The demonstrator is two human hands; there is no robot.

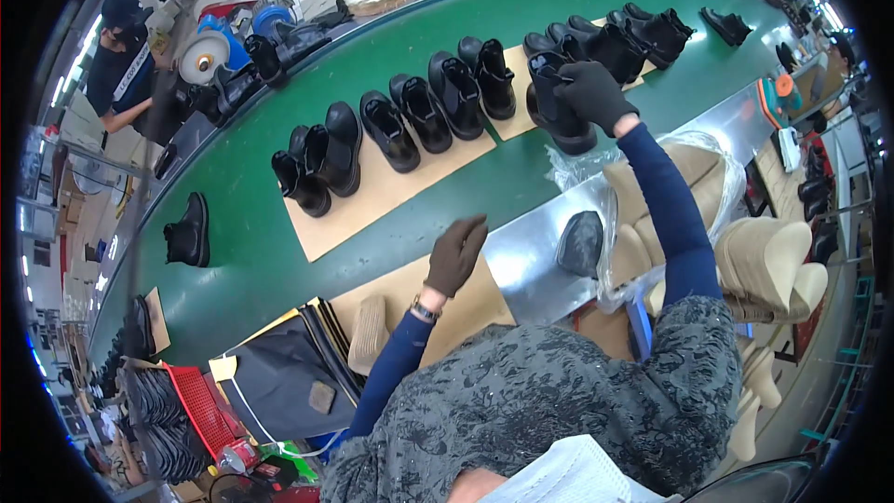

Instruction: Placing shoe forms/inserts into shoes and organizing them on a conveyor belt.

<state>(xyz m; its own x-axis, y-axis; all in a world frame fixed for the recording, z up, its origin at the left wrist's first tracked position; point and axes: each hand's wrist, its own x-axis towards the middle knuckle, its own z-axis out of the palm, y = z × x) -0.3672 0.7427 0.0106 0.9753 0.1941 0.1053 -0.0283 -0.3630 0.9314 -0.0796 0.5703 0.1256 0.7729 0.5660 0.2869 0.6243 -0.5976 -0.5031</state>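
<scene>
My right hand (596, 98), in a dark glove, is closed on the upper of a black ankle boot (557, 114) at the near side of the boot row. My left hand (457, 253), also gloved, hangs over the near edge of the green conveyor belt (521, 172), fingers stretched out and nothing in it. Several more black boots (384, 130) stand in pairs on tan cardboard sheets (372, 200) along the belt. Below my left hand lies another tan sheet (466, 303), with a stack of beige insoles (369, 331) beside my left forearm.
A metal ledge (531, 256) runs along the belt and bears a dark grey toe-shaped piece (580, 242). Plastic-wrapped beige insoles (643, 214) and taller stacks (768, 261) stand at right. A red basket (200, 405) is at lower left. Across the belt, a person (126, 74) works beside machinery.
</scene>
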